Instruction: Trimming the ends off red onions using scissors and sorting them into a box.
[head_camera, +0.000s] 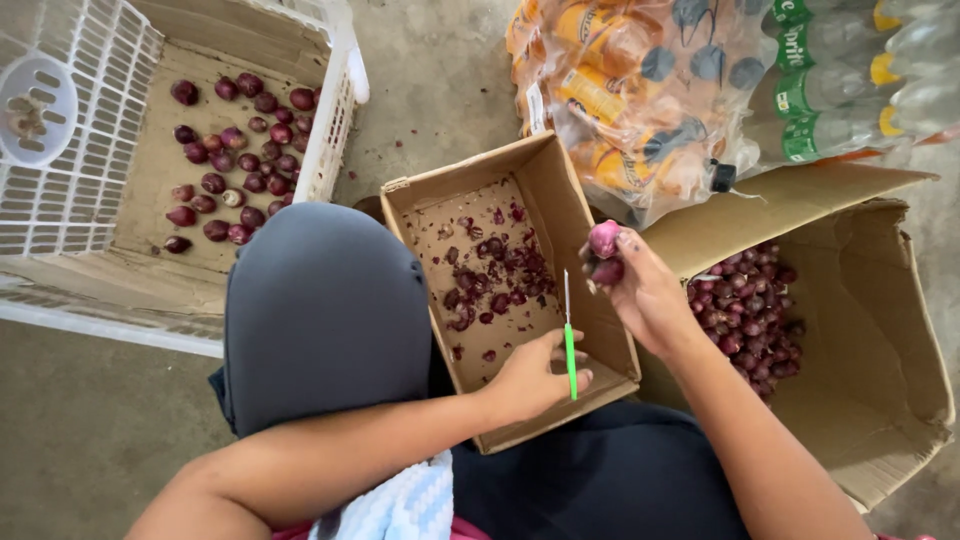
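Observation:
My left hand (530, 378) grips a small knife with a green handle (570, 355), its thin blade pointing up over a small cardboard box (610, 300). My right hand (645, 295) is raised just right of that box and holds two purple shallots (604, 240) in its fingertips, one paler and partly peeled. Dark red peels (495, 275) lie scattered on the small box's floor. Beside my right wrist, a large open cardboard box (880, 330) holds a heap of unpeeled shallots (750, 320).
A white plastic crate (70, 190) lined with cardboard holds several shallots (230, 150) at the upper left. My knee in grey cloth (325, 310) rises between crate and small box. Shrink-wrapped packs of orange and clear drink bottles (640, 90) lie at the top right on a concrete floor.

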